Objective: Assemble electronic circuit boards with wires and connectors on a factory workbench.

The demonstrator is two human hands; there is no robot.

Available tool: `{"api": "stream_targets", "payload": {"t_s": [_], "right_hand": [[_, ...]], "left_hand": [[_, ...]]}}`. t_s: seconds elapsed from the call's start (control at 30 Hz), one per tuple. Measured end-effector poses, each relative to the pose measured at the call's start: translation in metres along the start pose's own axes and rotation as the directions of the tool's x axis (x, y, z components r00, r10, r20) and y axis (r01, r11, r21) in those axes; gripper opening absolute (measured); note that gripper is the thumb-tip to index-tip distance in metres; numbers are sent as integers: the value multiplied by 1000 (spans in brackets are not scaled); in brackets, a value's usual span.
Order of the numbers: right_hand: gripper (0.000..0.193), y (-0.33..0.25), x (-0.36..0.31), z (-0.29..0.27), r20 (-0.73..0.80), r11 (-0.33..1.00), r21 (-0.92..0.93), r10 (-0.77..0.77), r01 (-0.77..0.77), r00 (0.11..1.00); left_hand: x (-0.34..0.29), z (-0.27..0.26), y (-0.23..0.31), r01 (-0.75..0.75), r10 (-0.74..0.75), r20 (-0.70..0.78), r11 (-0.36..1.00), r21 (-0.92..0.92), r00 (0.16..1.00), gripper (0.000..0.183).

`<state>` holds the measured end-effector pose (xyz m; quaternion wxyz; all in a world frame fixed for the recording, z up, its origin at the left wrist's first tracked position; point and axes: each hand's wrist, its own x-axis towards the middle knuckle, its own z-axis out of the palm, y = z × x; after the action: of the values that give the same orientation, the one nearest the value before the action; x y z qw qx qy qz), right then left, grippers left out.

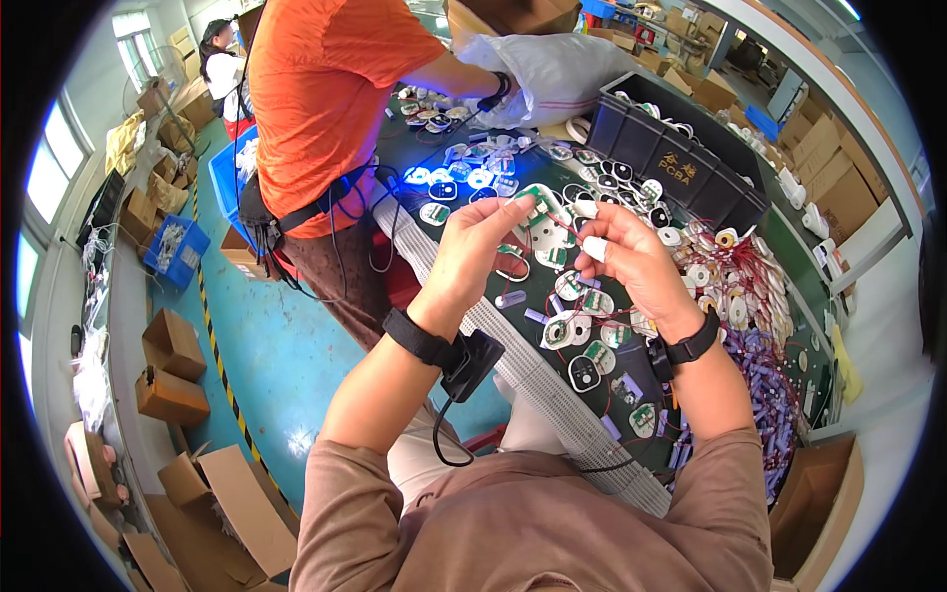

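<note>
Held up over the bench, a white plastic housing with a green circuit board (542,212) is pinched between the thumb and fingers of my left hand (478,242). My right hand (631,255) has white covers on some fingertips. Its thumb and fingers close at the housing's right side, where a thin red wire shows; exactly what they grip is too small to tell. Below both hands lie several white housings (558,332) with green boards, and loose purple cylindrical cells (511,299). Dark straps with small devices sit on both my wrists.
A black bin (671,158) stands at the far right of the green bench. Right of my hands are piles of red-wired white parts (725,266) and purple cells (735,414). A co-worker in an orange shirt (316,109) reaches toward a white sack (557,79). Cardboard boxes (237,508) stand at left.
</note>
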<state>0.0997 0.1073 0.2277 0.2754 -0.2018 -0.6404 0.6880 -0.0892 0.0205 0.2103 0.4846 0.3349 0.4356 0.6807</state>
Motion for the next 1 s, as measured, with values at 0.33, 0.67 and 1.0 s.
{"api": "stream_targets", "payload": {"t_s": [0.33,0.67,1.0], "right_hand": [[36,6,3,-5,53,999,-28,21,-20,998],[30,7,1,-4,54,997,-50,53,-51,997],[27,23,-1,5,114,990,-65,130,-123,985]], "left_hand": [[0,-6,5,-8,8,-28,1000,-12,1000,30],[0,-9,1,20,-20,-23,1000,-21,1000,29],[-21,-28,4,-68,67,-92,998,-6,994,28]]}}
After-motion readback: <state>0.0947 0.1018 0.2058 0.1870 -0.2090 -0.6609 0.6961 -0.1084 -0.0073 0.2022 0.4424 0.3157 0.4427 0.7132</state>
